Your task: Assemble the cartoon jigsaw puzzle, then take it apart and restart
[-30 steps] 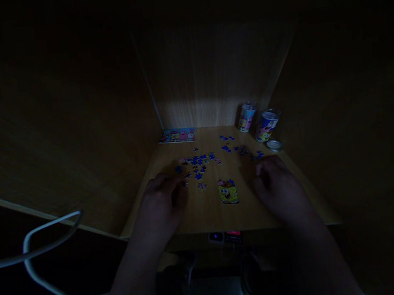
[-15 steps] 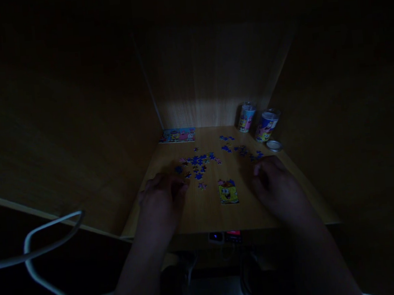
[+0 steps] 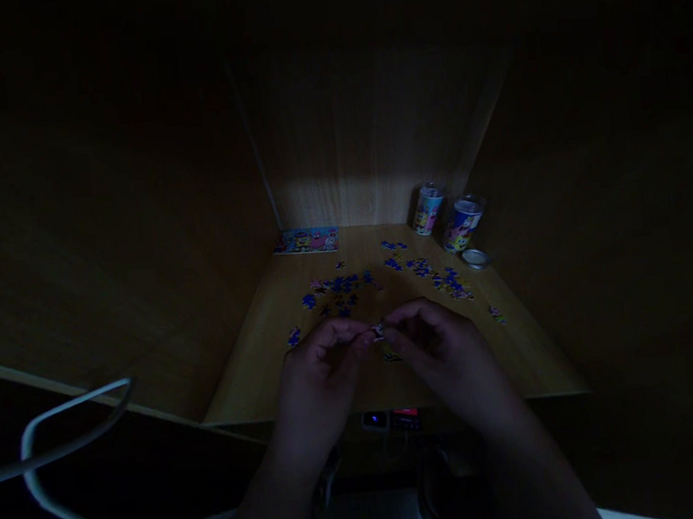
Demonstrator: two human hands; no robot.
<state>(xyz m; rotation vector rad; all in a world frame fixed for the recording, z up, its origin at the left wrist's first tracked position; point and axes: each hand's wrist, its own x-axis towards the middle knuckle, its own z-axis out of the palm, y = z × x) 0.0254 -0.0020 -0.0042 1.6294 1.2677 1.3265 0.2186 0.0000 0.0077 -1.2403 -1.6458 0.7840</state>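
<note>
My left hand [image 3: 325,373] and my right hand [image 3: 443,352] meet over the middle of the board. Between their pinched fingertips is a small jigsaw piece [image 3: 379,332]; whether it is one piece or two together is too dark to tell. Just below it, a yellow joined part of the puzzle [image 3: 391,354] shows, mostly covered by my right hand. Beyond my fingers lie several loose jigsaw pieces [image 3: 344,284], many blue side up. Another group of pieces [image 3: 451,281] lies to the right, and a single blue piece [image 3: 293,336] rests left of my left hand.
Two printed cans [image 3: 426,209] [image 3: 462,225] stand at the back right, with a round metal lid [image 3: 476,259] in front. A long picture strip [image 3: 307,240] lies at the back left. Wooden walls enclose the board [image 3: 254,391]. A white cable [image 3: 31,452] loops at the lower left.
Both hands have moved inward from the sides and now meet at the centre, with a jigsaw piece between them. They now cover most of the joined part. The view has shifted slightly.
</note>
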